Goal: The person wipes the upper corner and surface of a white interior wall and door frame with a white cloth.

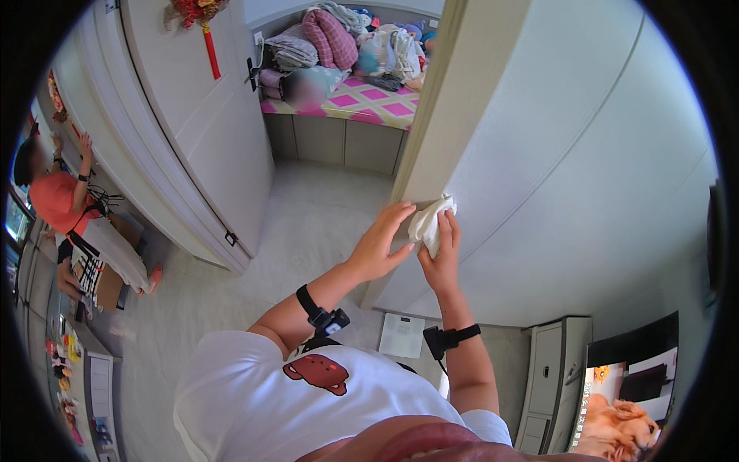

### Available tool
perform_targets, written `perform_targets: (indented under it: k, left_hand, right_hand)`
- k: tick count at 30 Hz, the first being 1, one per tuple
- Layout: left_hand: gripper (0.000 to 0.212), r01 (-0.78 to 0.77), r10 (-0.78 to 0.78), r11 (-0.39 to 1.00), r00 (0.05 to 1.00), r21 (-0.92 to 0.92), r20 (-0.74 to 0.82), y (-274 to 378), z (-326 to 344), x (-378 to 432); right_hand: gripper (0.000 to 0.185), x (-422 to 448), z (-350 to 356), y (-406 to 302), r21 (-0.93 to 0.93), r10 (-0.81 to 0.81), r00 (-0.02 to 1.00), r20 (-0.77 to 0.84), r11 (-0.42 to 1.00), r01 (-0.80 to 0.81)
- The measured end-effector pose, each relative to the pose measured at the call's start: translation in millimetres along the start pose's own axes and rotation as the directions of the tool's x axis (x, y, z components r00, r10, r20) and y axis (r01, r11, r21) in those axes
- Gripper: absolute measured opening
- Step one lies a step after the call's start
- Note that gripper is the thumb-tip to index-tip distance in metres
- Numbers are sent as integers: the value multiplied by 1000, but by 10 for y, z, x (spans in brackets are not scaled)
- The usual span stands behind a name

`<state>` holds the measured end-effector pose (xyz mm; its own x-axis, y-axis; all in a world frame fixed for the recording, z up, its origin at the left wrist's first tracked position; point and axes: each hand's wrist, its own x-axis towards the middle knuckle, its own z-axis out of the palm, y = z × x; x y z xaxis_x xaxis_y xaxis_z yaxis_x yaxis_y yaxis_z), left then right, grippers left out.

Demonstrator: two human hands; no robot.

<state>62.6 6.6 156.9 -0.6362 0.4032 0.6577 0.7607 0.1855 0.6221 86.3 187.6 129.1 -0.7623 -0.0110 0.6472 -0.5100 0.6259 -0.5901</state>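
A crumpled white cloth is in my right hand, pressed against the edge where the door frame meets the pale wall panel. My left hand is just left of it, fingers and thumb apart, with nothing seen in its grasp. Its fingertips are close to the frame and the cloth; whether they touch is unclear. Each forearm wears a black strap with a small device.
A pale door stands open on the left. Beyond the doorway is a bed with heaped bedding and a person's blurred head. At far left, a person in an orange top reaches toward the wall. Below are a scale, a cabinet and a lit television.
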Motion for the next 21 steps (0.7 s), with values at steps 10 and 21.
perform_targets:
  k: [10,21]
  left_hand:
    - [100,216,-155,890,971,-402,180,-81,-320,-211]
    - [86,253,-287,668,955,-699,71,-405,-881,-192]
  right_hand:
    - [66,122,50,-671,198,-154,988,23,969,147]
    - [61,410,623,-1115,221,-96,947,305,975,27]
